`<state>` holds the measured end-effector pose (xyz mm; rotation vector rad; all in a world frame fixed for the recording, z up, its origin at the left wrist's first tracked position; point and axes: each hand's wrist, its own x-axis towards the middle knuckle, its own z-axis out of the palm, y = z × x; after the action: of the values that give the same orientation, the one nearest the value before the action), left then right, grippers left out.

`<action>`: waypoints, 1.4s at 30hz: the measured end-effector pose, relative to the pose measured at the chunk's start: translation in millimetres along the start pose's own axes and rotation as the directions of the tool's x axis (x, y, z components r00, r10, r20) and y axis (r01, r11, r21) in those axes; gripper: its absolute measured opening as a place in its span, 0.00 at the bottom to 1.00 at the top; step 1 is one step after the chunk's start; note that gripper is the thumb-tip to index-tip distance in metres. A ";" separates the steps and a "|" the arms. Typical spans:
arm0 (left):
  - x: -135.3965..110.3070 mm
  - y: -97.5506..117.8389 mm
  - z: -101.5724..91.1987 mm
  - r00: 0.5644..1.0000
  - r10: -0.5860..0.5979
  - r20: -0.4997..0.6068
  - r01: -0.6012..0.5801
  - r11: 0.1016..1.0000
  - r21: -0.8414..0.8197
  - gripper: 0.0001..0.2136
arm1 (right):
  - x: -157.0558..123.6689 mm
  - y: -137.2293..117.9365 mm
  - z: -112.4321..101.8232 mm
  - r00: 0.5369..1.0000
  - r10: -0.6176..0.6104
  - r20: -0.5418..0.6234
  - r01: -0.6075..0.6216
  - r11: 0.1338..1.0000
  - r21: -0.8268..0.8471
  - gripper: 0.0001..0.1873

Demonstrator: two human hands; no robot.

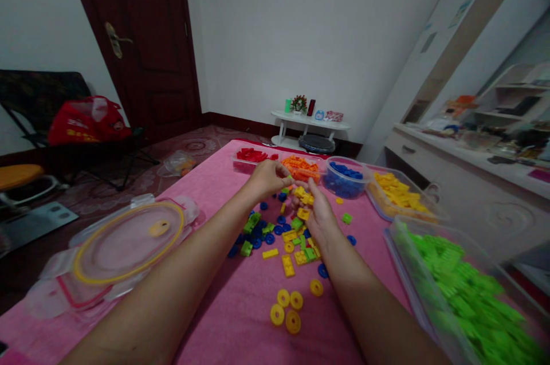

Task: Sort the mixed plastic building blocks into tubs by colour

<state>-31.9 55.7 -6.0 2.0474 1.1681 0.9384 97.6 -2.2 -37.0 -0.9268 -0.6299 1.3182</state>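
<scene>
My left hand (270,177) reaches over the pile with its fingers pinched together; a tiny yellow-green bit shows at the tips, too small to name. Just to its right, my right hand (318,207) is curled around several yellow building bricks (304,196). Below both hands lies a loose heap of blue wheels (256,242), green bricks (246,248) and yellow bricks (287,266). Nearer to me, several yellow wheels (293,322) rest on the pink cloth (240,319).
Along the far side stand containers of red pieces (244,165), orange pieces (301,167) and blue pieces (344,179). Boxes of yellow bricks (399,196) and green bricks (464,290) are at the right. Clear lids (129,242) with coloured seals lie at the left.
</scene>
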 end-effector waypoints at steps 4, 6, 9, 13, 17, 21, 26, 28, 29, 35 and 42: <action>-1.1 0.2 3.7 0.992 -0.036 0.118 0.049 0.993 -0.105 0.09 | 3.5 -10.5 -4.7 0.980 -0.183 -0.079 0.193 0.970 0.151 0.11; -2.0 1.6 5.4 0.989 0.038 0.140 -0.027 0.996 -0.080 0.09 | 3.0 -13.7 -6.0 0.988 -0.137 -0.070 0.147 0.975 0.166 0.10; -2.9 5.6 5.2 0.988 0.143 0.065 -0.144 0.990 -0.003 0.10 | 1.3 -15.7 -6.4 0.999 0.018 -0.033 -0.013 0.989 0.146 0.10; -4.5 12.6 1.6 0.986 0.166 0.029 -0.167 0.986 0.027 0.13 | -1.5 -16.1 -5.0 0.977 0.191 0.089 -0.202 0.970 0.133 0.18; -4.7 16.7 0.2 0.976 0.215 0.030 -0.213 0.975 -0.058 0.13 | -4.8 -16.2 -2.2 0.951 0.252 0.181 -0.284 0.941 0.183 0.16; -2.7 16.8 1.8 0.980 0.192 -0.049 -0.198 0.961 -0.193 0.10 | -6.3 -15.3 0.1 0.934 0.273 0.230 -0.323 0.920 0.222 0.05; -0.5 16.2 2.1 0.969 0.158 -0.191 -0.216 0.918 -0.334 0.11 | -5.3 -11.5 -0.3 0.952 0.255 0.168 -0.278 0.951 0.133 0.06; -0.1 16.3 -1.0 0.962 0.143 -0.233 -0.218 0.916 -0.338 0.11 | -4.6 -8.9 -2.5 0.980 0.149 0.130 -0.145 0.989 -0.040 0.11; 0.2 15.7 -3.5 0.959 0.131 -0.250 -0.212 0.918 -0.336 0.11 | -4.0 -7.5 -4.1 0.989 0.083 0.125 -0.062 0.985 -0.164 0.13; 4.2 -7.2 -20.3 0.994 0.067 -0.088 -0.066 0.998 0.013 0.09 | 2.3 -2.6 -17.4 0.968 -0.124 0.216 0.248 0.561 -0.790 0.06; 2.1 -29.4 -3.0 0.987 -0.060 0.146 0.001 0.927 0.375 0.10 | 1.0 -3.3 -15.2 0.888 -0.136 0.440 0.369 -0.363 -0.856 0.15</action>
<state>-47.3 70.9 -26.3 2.3431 1.3702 0.5562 112.2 -4.4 -42.1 -1.8340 -2.1700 -0.0344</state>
